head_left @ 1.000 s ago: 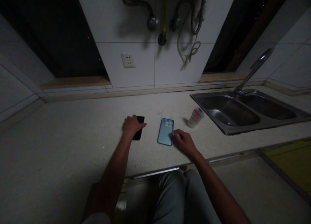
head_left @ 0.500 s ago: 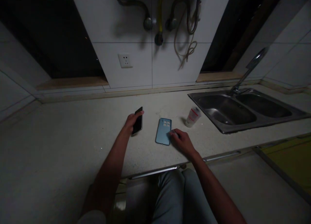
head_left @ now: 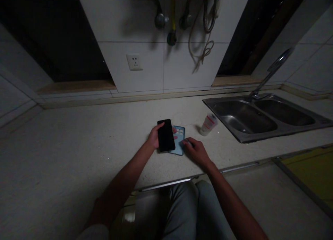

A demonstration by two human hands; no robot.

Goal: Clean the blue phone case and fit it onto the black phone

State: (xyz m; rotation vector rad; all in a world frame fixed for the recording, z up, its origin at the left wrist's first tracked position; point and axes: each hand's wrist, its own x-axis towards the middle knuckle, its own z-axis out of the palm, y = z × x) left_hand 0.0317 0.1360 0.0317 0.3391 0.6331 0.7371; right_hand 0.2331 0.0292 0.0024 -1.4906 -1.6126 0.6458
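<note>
My left hand [head_left: 154, 137] is closed around a smartphone [head_left: 166, 135] with its dark screen turned up, thumb on the front edge and fingertips showing past the far side. The phone overlaps part of a blue phone case [head_left: 179, 148], which lies on the counter with its camera cutouts at the far end. At the case's right edge is my right hand [head_left: 197, 150], fingers curled together. Something small and pale shows at those fingertips, too dim to name. Beyond this hand a plastic cup [head_left: 208, 124] with red print leans on the counter.
A steel double sink [head_left: 243, 119] with a tall faucet [head_left: 273, 71] is set into the pale counter [head_left: 78, 139] on the right. Behind stands a tiled wall with a power socket [head_left: 134, 62], pipes and a tied cord [head_left: 205, 52]. The counter's front edge [head_left: 166, 185] runs before my legs.
My left hand has moved right with the phone, which went from nearly edge-on to screen-up and now partly covers the case. The right hand stays almost in place.
</note>
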